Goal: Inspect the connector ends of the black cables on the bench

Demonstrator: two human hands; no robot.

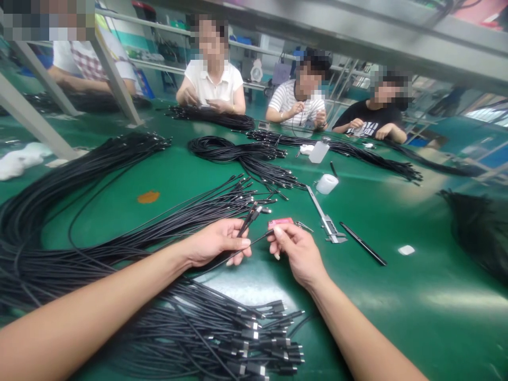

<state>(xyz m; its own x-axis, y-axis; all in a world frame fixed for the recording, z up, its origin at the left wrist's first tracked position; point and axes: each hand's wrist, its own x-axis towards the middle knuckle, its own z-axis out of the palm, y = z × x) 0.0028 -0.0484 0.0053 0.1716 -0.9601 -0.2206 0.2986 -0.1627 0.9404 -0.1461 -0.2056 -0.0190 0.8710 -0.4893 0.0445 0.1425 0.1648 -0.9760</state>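
My left hand (222, 241) is closed around several black USB cables (251, 216), their plugs poking up above the fingers. A single cable (260, 237) runs from there to my right hand (291, 248), which pinches it close to its end between thumb and fingers. The connector at that end is hidden by my fingertips. Below my hands lies a thick bundle of cables (246, 338) with metal plugs facing right. Beyond my left hand another spread of cables (190, 214) has its plugs fanned out. A red object (281, 221) lies just behind my right hand.
A digital caliper (323, 217), a black pen-like stick (363, 243), a small white piece (406, 250), a white roll (327, 183) and a clear bottle (319, 151) lie right of centre. Across the green table (397, 211), several people handle cables. Metal posts (115, 74) stand at left.
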